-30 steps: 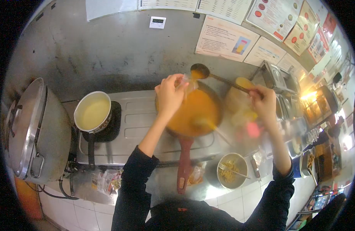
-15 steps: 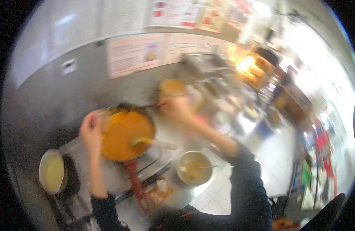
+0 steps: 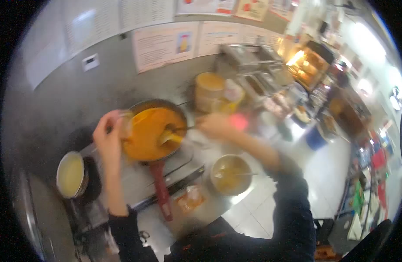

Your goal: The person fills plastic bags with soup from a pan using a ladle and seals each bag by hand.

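Observation:
A frying pan (image 3: 158, 172) with a red handle stands on the stove, full of orange sauce (image 3: 150, 131). At its left rim my left hand (image 3: 108, 133) is closed around a small clear cup (image 3: 126, 124), blurred and partly covered by the fingers. My right hand (image 3: 214, 126), right of the pan, grips the handle of a dark ladle-like utensil (image 3: 183, 129), whose head dips into the sauce. Beside that head rests a spatula (image 3: 172, 137) with a yellowish blade, its pale handle leaning over the pan's right rim.
A pot of pale yellow liquid (image 3: 71, 174) stands left of the pan. Right of the stove is a metal bowl (image 3: 231, 174) with a utensil inside. An orange packet (image 3: 190, 198) lies near the counter edge. Tubs (image 3: 209, 89) and metal trays (image 3: 253, 56) stand along the wall.
The dark utensil's head has moved from the pan's far rim down into the sauce near the spatula. My right hand has come nearer to me. The camera view has shifted.

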A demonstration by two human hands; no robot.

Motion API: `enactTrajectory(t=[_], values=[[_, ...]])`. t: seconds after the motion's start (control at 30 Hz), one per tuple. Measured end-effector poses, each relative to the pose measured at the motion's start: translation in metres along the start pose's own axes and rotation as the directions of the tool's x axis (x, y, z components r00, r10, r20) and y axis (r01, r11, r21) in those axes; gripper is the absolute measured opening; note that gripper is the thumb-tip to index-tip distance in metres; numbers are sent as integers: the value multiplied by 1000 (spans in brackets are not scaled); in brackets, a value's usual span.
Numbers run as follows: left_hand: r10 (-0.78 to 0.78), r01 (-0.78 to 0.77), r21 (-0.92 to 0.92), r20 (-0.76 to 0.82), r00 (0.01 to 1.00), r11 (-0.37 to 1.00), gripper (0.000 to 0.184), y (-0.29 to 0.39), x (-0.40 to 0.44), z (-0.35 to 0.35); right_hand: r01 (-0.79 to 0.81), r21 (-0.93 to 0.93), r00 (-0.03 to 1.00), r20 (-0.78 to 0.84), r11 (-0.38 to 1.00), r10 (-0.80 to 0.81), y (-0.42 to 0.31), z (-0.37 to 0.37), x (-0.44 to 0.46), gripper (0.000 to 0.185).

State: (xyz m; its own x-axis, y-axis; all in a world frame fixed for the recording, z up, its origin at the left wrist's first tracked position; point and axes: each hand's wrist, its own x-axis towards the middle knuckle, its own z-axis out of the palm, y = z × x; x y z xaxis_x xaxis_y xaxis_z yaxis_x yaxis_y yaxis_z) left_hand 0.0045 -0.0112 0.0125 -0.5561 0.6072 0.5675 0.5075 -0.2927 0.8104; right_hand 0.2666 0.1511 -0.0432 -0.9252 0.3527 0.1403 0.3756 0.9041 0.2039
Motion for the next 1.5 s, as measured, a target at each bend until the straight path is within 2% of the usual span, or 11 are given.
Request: enactTrajectory(t=[0.1,0.37,0.43,0.53,0.67,0.77,0.97,1.03,1.1,1.17,1.5], values=[[37,-36,-27,14,999,999,15,7,-3,-4,-207,122,972,136,971,191,-11,-32,1,22],[10,-10,-146,-2,1000,989,16,29,-25,-18,-114,282,980,-126,953,155,19,-18,-5,24],[33,-31,-121,12,999,992,17,32,-29,-23,-51,450,964,-210,892,161,19,-15,-3,24],[69,-69,-95,0,998,993,16,33,-33,-28,-106,523,967,-143,846,210,18,-3,-2,24],[64,-64,-103,0,998,993,16,34,-36,-29,-79,543,964,-173,836,204,3,7,-3,21],[88,-88,-62,-10,996,994,16,37,-39,-28,-193,584,962,-45,789,269,-16,-3,-1,17],[70,-67,-101,21,997,993,15,42,-51,-18,25,421,957,-273,907,100,-6,18,3,22],[57,-53,-154,19,998,987,14,48,-60,-12,43,466,873,-448,884,193,-25,-11,6,29],[37,-33,-185,18,999,982,13,53,-70,-5,53,717,808,-440,695,392,-85,-64,-6,34],[64,-59,-164,22,998,985,13,63,-80,3,198,664,789,-544,721,285,-126,-109,-22,34],[-12,103,-379,235,972,919,27,65,-134,33,116,639,706,-592,761,389,-144,-111,-79,12]])
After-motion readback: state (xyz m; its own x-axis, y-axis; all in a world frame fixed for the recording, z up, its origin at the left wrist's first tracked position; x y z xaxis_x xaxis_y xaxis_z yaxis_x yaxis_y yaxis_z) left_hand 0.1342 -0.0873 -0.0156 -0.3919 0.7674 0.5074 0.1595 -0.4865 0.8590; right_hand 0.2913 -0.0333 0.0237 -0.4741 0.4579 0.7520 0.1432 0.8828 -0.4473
